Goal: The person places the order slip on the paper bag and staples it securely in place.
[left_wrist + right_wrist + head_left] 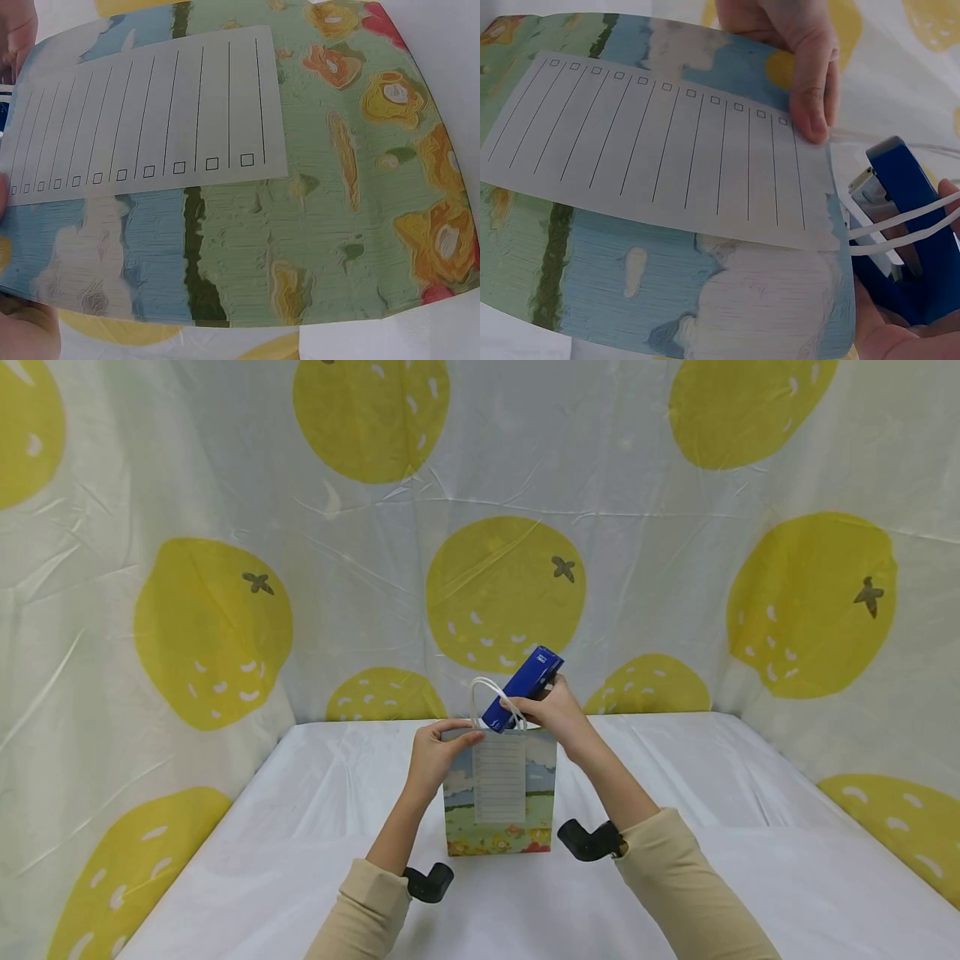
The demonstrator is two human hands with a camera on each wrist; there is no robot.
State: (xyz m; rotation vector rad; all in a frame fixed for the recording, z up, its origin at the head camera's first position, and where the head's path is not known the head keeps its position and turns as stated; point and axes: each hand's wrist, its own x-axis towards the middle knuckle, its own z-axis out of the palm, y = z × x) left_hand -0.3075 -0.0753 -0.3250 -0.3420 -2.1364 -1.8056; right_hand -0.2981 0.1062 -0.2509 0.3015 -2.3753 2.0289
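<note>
A paper gift bag [459,793] with a painted sky, meadow and flowers stands upright on the table. Lined paper with small checkboxes, a checklist sheet [499,781], lies flat against its front, up to the top edge. My left hand [435,756] pinches the bag's top edge at the left, thumb in front over the sheet's corner. In my right hand [557,714] is a blue stapler [531,677], tilted, its lower end close to the top edge between the white cord handles [480,683]. The right wrist view shows the stapler [911,187] with its arms spread apart and a handle cord crossing it.
White cloth covers the table [322,810]. Behind and at both sides hangs a pale curtain [360,585] printed with large yellow lemons. Each wrist carries a black camera mount [431,883], in front of the bag in the head view.
</note>
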